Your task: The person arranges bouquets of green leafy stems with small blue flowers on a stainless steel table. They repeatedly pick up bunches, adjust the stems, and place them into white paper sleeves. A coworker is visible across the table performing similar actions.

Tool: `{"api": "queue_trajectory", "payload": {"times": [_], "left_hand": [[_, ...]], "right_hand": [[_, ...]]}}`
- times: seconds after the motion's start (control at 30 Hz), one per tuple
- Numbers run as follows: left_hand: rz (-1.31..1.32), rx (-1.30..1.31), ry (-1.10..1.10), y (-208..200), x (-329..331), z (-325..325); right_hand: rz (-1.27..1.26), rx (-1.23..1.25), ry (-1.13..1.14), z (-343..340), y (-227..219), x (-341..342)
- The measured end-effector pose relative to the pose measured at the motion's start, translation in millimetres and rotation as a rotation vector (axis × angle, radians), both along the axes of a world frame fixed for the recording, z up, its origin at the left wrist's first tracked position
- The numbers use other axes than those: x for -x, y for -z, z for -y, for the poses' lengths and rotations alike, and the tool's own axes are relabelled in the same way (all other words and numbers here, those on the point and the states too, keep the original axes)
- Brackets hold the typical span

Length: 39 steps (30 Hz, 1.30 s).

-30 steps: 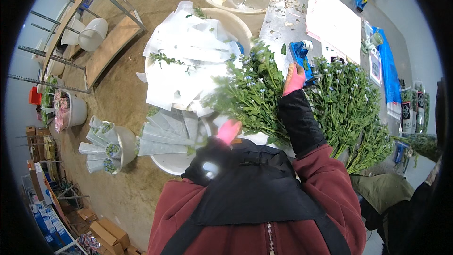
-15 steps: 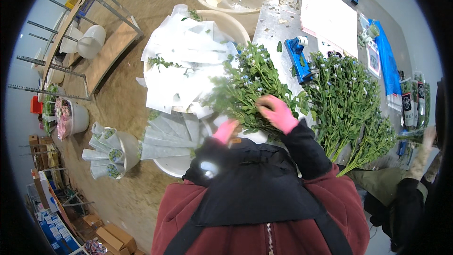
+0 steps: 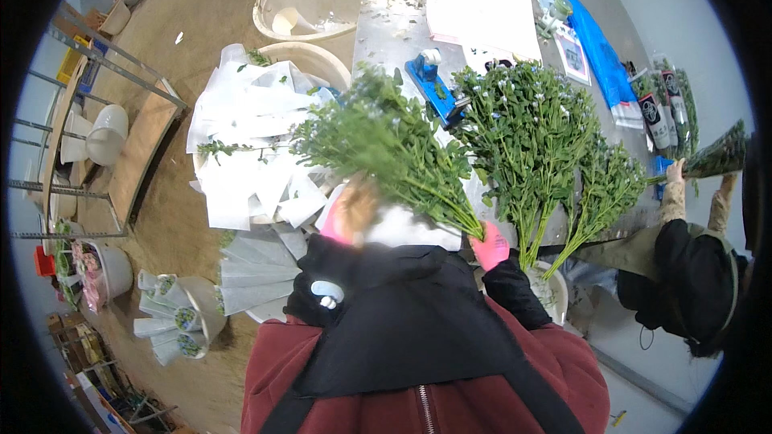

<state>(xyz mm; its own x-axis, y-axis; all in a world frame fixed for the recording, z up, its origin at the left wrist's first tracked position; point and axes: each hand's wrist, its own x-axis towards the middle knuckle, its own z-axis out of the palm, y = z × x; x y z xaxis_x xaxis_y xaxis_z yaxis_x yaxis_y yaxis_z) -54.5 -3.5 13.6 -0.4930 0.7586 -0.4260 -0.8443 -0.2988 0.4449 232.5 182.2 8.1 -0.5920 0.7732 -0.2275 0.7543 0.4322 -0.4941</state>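
Observation:
My right hand (image 3: 490, 247), in a pink glove, is closed around the lower stems of a bunch of leafy stems with small pale-blue flowers (image 3: 402, 141). The bunch slants up and left from that hand, its top blurred by motion. Below its leaves is my left hand (image 3: 355, 209), smeared by movement; whether its fingers hold anything is hidden. More of the same flower stems (image 3: 527, 124) lie on the metal table (image 3: 386, 28) to the right. A blue tape dispenser (image 3: 433, 87) stands between the two groups.
White wrapping sheets (image 3: 241, 112) are heaped on the left, above wrapped bunches (image 3: 257, 269). A large round tub (image 3: 265, 12) stands farther back. Wrapped flowers fill a bucket (image 3: 207, 313). At the right, another person (image 3: 696, 273) holds a bunch. A rack (image 3: 149, 157) stands far left.
My right hand has moved from among the leaves to the stem ends and now grips them. The bunch is slanted across. My left hand has swung upward beneath the leaves, and the view has shifted.

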Motion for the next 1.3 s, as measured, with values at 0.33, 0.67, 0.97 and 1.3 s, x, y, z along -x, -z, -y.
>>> {"api": "queue_trajectory", "payload": {"times": [0.33, 0.67, 0.97, 1.3], "left_hand": [[0.262, -0.190, -0.141, 20.1, -4.1, 11.9], [0.053, 0.167, 0.026, 33.2, -27.9, -0.8], [-0.027, 0.199, 0.050, 72.3, -26.7, 16.4], [-0.003, 0.225, -0.061, 18.8, -34.2, -9.5]], "right_hand": [[-0.396, 1.296, 0.055, -19.3, -96.2, 15.7], [-0.015, -0.425, 0.215, -140.2, -36.5, -16.0], [0.257, -0.335, 0.437, -219.7, -14.4, -11.2], [0.014, -0.673, 0.164, -223.3, -10.3, -36.3]]}}
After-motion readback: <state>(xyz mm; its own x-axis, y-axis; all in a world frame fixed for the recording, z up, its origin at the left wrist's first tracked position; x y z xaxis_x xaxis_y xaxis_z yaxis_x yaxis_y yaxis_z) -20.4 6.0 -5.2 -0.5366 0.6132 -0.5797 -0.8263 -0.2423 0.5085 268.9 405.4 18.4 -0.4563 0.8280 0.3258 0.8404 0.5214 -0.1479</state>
